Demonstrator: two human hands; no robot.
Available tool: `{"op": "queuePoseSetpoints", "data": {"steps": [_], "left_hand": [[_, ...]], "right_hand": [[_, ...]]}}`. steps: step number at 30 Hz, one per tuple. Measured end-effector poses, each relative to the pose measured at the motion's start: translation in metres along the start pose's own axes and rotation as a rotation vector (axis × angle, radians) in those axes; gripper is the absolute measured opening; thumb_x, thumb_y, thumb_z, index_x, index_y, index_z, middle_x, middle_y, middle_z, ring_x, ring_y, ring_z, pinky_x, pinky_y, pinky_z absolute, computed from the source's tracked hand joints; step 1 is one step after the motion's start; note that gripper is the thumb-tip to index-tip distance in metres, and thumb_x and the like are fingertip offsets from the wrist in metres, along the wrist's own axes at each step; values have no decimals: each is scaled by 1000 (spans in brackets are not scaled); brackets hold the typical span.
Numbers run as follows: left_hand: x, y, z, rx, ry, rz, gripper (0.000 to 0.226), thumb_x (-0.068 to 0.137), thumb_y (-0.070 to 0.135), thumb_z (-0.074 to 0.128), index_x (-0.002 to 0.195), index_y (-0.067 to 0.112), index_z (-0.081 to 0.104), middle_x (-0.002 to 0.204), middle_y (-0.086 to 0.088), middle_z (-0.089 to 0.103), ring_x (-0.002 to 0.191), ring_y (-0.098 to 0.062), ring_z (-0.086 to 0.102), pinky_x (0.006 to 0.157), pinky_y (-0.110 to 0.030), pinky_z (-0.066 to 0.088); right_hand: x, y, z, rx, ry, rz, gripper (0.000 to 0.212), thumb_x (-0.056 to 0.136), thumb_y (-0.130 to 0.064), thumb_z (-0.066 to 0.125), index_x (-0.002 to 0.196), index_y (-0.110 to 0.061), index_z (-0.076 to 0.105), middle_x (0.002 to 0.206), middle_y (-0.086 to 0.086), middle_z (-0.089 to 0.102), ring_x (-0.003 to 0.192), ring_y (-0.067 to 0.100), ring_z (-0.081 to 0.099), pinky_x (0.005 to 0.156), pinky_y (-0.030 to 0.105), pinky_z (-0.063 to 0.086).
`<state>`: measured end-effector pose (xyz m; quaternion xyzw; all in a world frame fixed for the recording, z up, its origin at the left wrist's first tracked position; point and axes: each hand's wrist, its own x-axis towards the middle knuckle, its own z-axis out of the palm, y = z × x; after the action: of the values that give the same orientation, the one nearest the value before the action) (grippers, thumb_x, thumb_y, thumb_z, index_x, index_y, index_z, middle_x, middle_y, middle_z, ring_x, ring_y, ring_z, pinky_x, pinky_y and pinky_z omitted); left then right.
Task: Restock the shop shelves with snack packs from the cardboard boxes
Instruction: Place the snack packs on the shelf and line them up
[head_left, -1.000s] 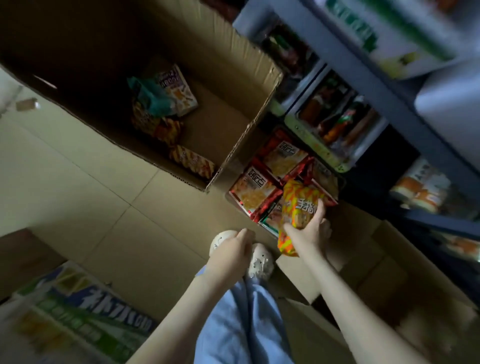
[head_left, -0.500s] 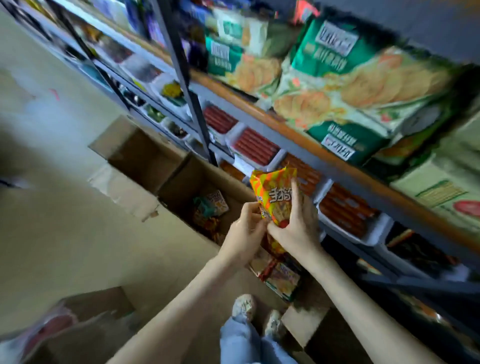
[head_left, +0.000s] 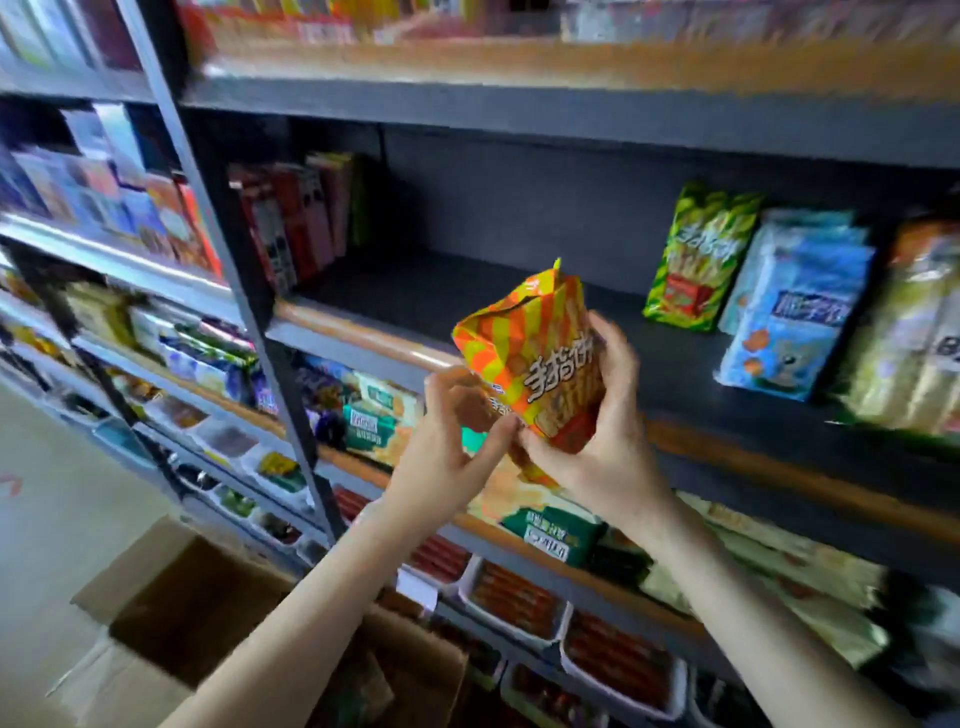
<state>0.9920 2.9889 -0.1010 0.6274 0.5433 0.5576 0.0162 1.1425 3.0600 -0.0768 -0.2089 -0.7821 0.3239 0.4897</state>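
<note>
An open cardboard box (head_left: 171, 618) sits on the floor at 7 o'clock, below the left forearm, flaps spread; its contents are too dark to identify. Both hands meet at frame centre, in front of the shelving. The right hand (head_left: 597, 457) grips the orange-and-yellow striped snack pack (head_left: 535, 364) from the right side and below, fingers curled round its edge, thumb at its lower corner. The left hand (head_left: 447, 441) holds the pack's lower left corner, fingertips bent against the wrapper and touching the right thumb. The pack stands upright, tilted slightly left, in the air just in front of the dark middle shelf (head_left: 467, 296) at 12 o'clock, not resting on it. Further back on that shelf, at 2 o'clock, a green striped pack (head_left: 696, 260) leans against the rear panel, with a blue pack (head_left: 795, 312) just beside it. At 10 o'clock a row of red boxes (head_left: 291, 218) stands upright. Lower shelves at 5 o'clock hold white trays of sausages (head_left: 519, 597)
</note>
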Motion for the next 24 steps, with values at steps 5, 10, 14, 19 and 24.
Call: {"op": "queuePoseSetpoints", "data": {"steps": [5, 10, 14, 19, 24], "left_hand": [[77, 10, 5, -6, -69, 151, 34, 90, 42, 54, 113, 36, 29, 93, 16, 56, 81, 1, 61, 70, -20, 50], [131, -3, 38, -34, -377, 24, 40, 97, 23, 55, 132, 21, 36, 110, 12, 62, 85, 10, 60, 74, -7, 45], [171, -19, 77, -20, -602, -157, 47, 100, 29, 48, 144, 21, 33, 125, -1, 63, 112, -17, 60, 85, -17, 41], [205, -28, 114, 105, -844, -163, 84, 98, 26, 51, 154, 25, -11, 132, -12, 57, 114, -28, 58, 95, -32, 42], [214, -26, 145, 218, -763, -101, 63, 99, 14, 50, 151, 3, 17, 149, -20, 37, 133, -33, 40, 106, -36, 33]], "right_hand": [[47, -5, -27, -85, 199, -98, 94, 71, -23, 80, 142, -37, 19, 146, 7, 33, 137, 18, 36, 112, 41, 34], [75, 28, -41, -290, 360, 70, 96, 70, -20, 85, 141, -20, 20, 142, 8, 33, 132, 20, 37, 108, 39, 38], [98, 58, -55, -576, 269, 279, 103, 68, -22, 86, 147, -7, 21, 137, 21, 33, 129, 33, 35, 105, 33, 30], [107, 77, -82, -866, -119, 556, 125, 70, -27, 85, 151, -34, -9, 153, 16, -2, 144, 37, 7, 113, 50, 20], [112, 90, -94, -1121, -59, 552, 112, 80, -24, 76, 152, -31, -9, 151, 19, 8, 135, 40, 31, 102, 51, 38]]}}
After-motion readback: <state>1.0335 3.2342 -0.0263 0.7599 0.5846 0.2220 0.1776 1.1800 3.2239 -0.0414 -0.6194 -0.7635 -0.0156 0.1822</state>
